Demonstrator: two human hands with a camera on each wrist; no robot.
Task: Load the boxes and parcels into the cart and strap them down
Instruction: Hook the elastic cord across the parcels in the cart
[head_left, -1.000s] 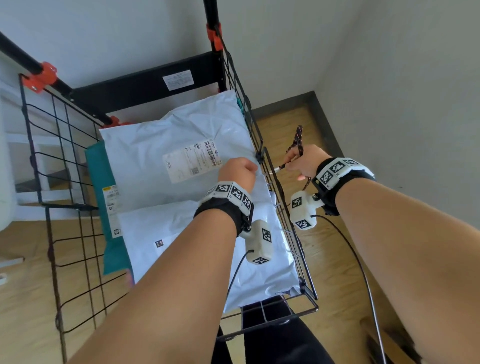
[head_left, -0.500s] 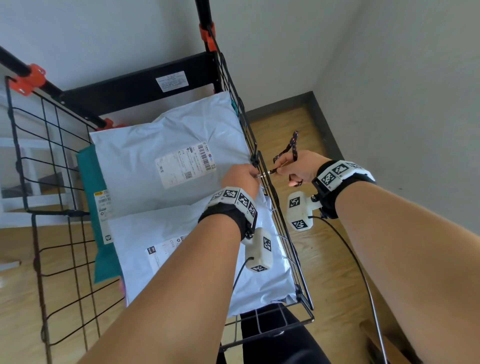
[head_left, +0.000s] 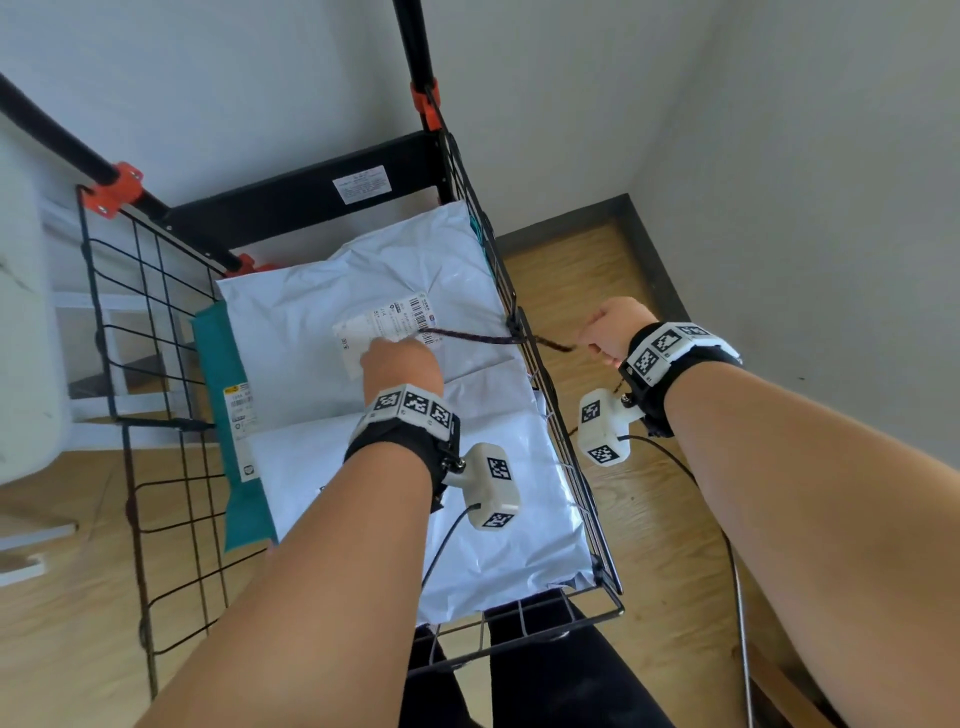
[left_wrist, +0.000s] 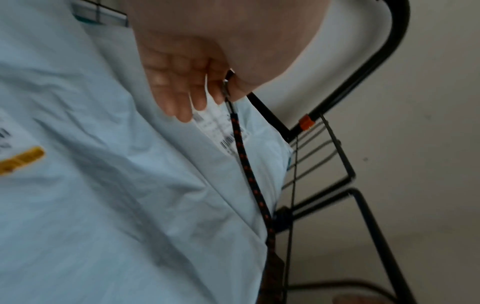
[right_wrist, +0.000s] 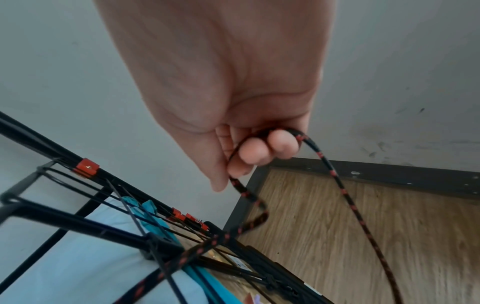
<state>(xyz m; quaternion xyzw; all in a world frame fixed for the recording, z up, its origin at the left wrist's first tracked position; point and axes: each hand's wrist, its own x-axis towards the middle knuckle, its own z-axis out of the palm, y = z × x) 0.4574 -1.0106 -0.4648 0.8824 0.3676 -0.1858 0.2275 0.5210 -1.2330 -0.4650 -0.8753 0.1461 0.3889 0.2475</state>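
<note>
The left hand (head_left: 401, 364) hovers over the white parcels (head_left: 363, 322) inside the wire cart (head_left: 545, 395). In the left wrist view its thumb and forefinger pinch the metal end of the black-and-orange cord (left_wrist: 244, 156), while the other fingers (left_wrist: 179, 98) reach out loosely just above the shipping label (head_left: 387, 325).

From that pinch the cord runs toward 3 o'clock across the top parcel, passes over the cart's right rim, and reaches the right hand (head_left: 613, 330), which sits outside the cart near the wall (head_left: 805, 208). The right hand is curled into a loose fist around the cord: in the right wrist view the cord loops between the bent fingers (right_wrist: 254, 152), and a slack length drops away toward the wooden floor (right_wrist: 363, 226).

A teal parcel (head_left: 228, 395) lies at 9 o'clock of the white ones, against the cart's left mesh.
</note>
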